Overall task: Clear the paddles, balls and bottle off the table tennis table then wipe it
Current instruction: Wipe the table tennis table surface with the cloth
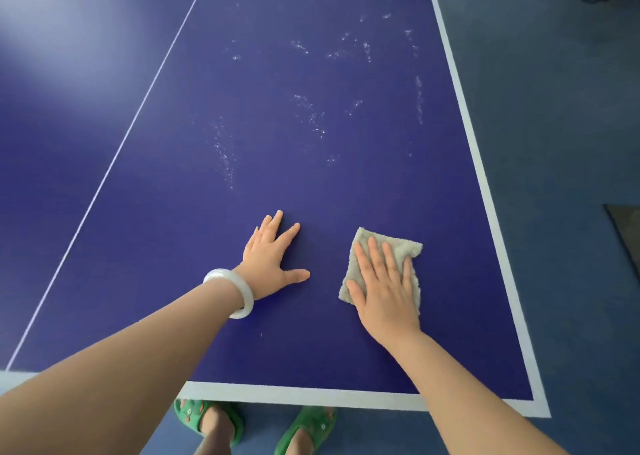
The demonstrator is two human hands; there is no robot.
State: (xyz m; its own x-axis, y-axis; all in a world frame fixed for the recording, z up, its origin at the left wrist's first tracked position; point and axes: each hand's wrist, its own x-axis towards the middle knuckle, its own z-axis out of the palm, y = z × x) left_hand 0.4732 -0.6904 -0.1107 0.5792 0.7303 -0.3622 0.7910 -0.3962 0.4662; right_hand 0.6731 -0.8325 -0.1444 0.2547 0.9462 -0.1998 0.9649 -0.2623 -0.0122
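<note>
One table (104, 177) is lying under two hands. Many white marks (311, 118) are sitting far up it, probably waiting for a wipe. The left hand (270, 264) is resting flat and open, holding nothing, likely propping the person up. The right hand (384, 295), near the right edge, is pressing straight fingers on one cloth (398, 246), probably to rub the top. One bracelet (239, 291) is circling the left wrist.
</note>
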